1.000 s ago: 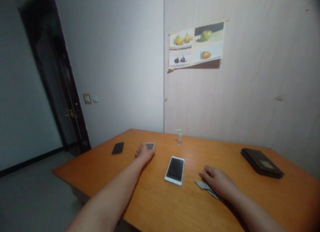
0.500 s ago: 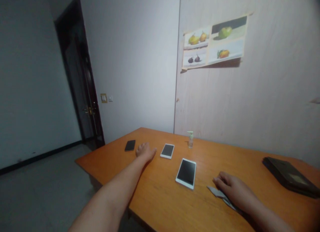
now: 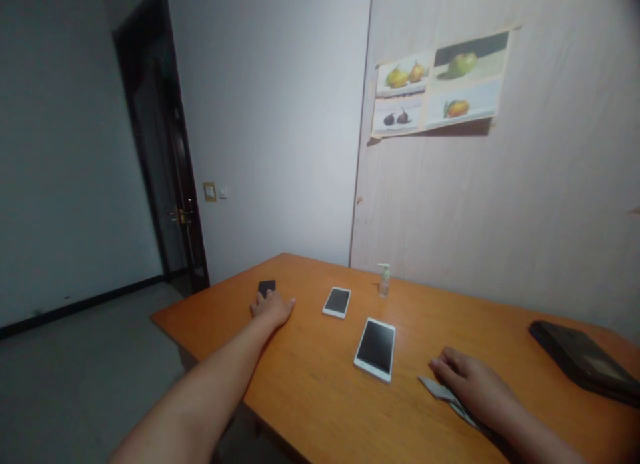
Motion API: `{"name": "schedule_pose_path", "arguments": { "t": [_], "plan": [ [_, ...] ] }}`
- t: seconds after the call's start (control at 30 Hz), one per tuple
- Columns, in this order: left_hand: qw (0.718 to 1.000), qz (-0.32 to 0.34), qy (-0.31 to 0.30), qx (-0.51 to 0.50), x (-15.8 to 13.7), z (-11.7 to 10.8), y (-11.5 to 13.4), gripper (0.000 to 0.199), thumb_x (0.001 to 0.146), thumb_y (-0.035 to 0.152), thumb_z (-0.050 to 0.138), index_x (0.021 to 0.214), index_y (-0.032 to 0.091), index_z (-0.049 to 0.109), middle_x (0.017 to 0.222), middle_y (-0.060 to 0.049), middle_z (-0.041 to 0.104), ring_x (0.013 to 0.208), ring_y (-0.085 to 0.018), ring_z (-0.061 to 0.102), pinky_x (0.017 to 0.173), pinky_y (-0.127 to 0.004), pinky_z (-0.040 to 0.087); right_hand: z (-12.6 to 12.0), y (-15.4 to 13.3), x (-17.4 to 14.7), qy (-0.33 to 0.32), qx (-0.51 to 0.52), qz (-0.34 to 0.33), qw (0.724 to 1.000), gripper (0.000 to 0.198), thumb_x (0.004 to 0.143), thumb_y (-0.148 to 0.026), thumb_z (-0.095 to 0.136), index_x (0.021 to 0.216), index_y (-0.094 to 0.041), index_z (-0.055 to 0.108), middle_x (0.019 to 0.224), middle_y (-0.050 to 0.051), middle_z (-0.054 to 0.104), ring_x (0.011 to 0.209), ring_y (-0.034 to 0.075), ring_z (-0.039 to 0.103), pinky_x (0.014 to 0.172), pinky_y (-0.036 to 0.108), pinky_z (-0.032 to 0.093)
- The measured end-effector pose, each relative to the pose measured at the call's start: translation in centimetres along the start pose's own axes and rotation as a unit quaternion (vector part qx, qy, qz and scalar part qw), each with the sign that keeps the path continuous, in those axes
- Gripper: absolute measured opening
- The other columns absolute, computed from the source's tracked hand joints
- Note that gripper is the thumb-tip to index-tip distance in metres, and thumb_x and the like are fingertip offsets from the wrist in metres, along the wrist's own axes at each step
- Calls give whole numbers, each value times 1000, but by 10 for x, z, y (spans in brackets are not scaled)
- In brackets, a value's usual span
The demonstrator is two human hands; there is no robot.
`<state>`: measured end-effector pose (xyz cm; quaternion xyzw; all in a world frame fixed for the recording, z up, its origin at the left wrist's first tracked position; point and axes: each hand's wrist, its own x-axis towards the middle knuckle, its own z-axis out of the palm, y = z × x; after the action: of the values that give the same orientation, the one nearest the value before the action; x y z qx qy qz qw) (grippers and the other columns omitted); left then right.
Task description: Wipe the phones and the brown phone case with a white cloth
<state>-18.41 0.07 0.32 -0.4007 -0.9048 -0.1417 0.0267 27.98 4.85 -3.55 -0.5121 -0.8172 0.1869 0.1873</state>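
On the far left of the table, my left hand [image 3: 271,309] reaches over the near part of a black phone [image 3: 267,285]. Its fingers are spread, with the thumb out to the right, and they cover much of the phone. My right hand [image 3: 470,379] rests at the right with curled fingers, closed on a folded grey cloth [image 3: 437,389] that sticks out below it. Between the hands lie a smaller white phone [image 3: 337,302] and, nearer me, a larger white phone [image 3: 376,349], both with dark screens up.
A small clear pump bottle [image 3: 384,282] stands behind the white phones. At the right of the orange wooden table [image 3: 320,397] lies a dark flat case [image 3: 583,359]. A wall with a fruit poster [image 3: 440,84] rises behind; a dark door [image 3: 165,137] is at the left.
My left hand has moved left, away from the smaller white phone and onto the black phone. My right hand stays with the cloth. The view has shifted slightly.
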Motion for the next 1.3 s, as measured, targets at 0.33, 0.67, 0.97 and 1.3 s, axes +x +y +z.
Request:
{"name": "schedule_pose_path", "arguments": {
  "t": [0.33,0.67,0.97,1.3],
  "plan": [
    [988,155,-2,-21,-70,-12,37,58,84,66,50,117,20,64,142,-17,54,134,-41,43,108,-53,31,-4,-11,-4,5,-21,7,1000,35,93,-51,45,75,-23,56,73,3,68,69,19,61,59,28,31],
    [932,322,-78,-148,-153,-9,117,68,80,75,51,127,26,57,125,-10,67,114,-31,62,92,-37,47,-24,-23,-14,5,1,72,997,50,80,-70,58,75,-20,58,71,5,67,61,17,55,53,27,28],
    [887,407,-115,-186,-170,4,146,72,66,40,73,133,23,51,136,-10,60,124,-34,55,105,-41,43,-23,-30,-14,37,95,3,995,13,77,-27,62,70,-20,55,66,0,62,62,13,50,53,23,30],
    [855,443,-175,-206,-166,5,130,109,60,62,79,151,22,35,151,-12,46,138,-36,42,116,-44,33,-1,-37,-4,185,207,-15,961,10,83,-28,54,81,-21,60,73,0,63,69,16,55,61,25,40]
  ]
}}
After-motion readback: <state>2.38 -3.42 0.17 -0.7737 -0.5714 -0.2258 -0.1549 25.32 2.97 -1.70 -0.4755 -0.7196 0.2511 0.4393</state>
